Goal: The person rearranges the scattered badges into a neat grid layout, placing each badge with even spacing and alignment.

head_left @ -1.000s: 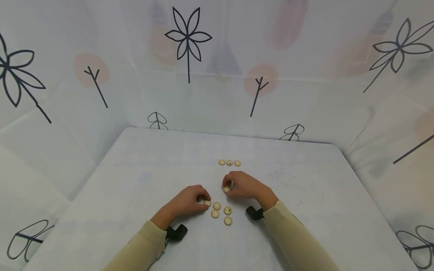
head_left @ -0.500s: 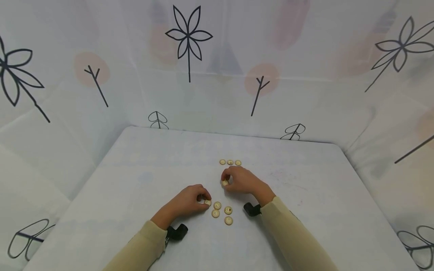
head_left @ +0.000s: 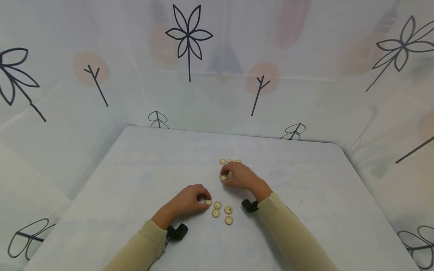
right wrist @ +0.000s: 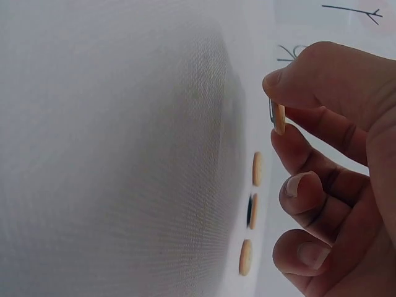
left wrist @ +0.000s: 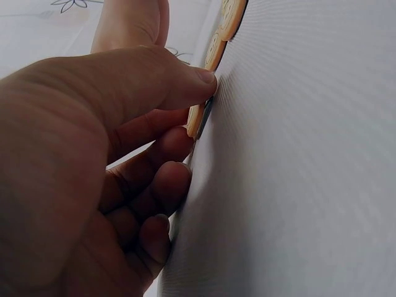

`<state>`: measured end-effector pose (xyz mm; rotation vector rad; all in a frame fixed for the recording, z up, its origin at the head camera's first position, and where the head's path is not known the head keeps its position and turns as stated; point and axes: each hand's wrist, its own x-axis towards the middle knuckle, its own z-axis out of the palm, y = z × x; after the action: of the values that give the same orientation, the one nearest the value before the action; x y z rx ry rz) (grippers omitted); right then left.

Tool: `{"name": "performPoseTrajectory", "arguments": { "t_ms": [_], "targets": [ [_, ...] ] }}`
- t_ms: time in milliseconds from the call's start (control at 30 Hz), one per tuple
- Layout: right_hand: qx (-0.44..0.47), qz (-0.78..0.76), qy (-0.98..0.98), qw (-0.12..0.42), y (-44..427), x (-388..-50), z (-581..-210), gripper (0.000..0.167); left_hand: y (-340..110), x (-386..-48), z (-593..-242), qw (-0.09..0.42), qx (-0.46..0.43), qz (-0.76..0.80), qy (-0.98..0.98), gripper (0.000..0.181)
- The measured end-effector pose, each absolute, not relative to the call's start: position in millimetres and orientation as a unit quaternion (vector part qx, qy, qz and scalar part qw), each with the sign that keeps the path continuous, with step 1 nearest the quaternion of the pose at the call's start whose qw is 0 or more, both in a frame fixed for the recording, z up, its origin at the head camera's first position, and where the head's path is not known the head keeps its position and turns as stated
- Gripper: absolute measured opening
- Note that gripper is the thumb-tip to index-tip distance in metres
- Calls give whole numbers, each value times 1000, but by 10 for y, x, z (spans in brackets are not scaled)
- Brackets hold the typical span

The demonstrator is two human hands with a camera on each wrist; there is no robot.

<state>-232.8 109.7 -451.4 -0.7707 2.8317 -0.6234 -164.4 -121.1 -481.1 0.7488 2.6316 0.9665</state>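
My right hand [head_left: 241, 177] pinches a round wooden button [head_left: 224, 177] between thumb and fingers, just in front of a row of three buttons [head_left: 222, 161]. In the right wrist view this button [right wrist: 279, 117] is held on edge, off the white surface. My left hand [head_left: 190, 200] rests on the table with its thumb and fingers around another button [head_left: 208, 202]; in the left wrist view that button [left wrist: 195, 119] is partly hidden by the thumb. Right beside it lie two buttons [head_left: 217, 205] [head_left: 215, 213], then two more [head_left: 228, 210] [head_left: 228, 220].
The white table [head_left: 162, 150] has a curtain [head_left: 217, 98] with plant drawings behind it and at both sides. A black wrist camera [head_left: 178, 232] sits at the left wrist, another camera [head_left: 250, 206] at the right.
My right hand has moved away from me with its button, toward the far row, and now partly covers that row. My left hand has stayed in place.
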Motion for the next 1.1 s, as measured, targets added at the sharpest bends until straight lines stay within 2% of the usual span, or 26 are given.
{"name": "performPoseTrajectory", "arguments": {
  "t_ms": [1100],
  "targets": [
    [-222, -147, 962, 57, 971, -2503, -4496, 21, -1216, -1640, -4855, 116, 254, 326, 903, 11]
  ]
}}
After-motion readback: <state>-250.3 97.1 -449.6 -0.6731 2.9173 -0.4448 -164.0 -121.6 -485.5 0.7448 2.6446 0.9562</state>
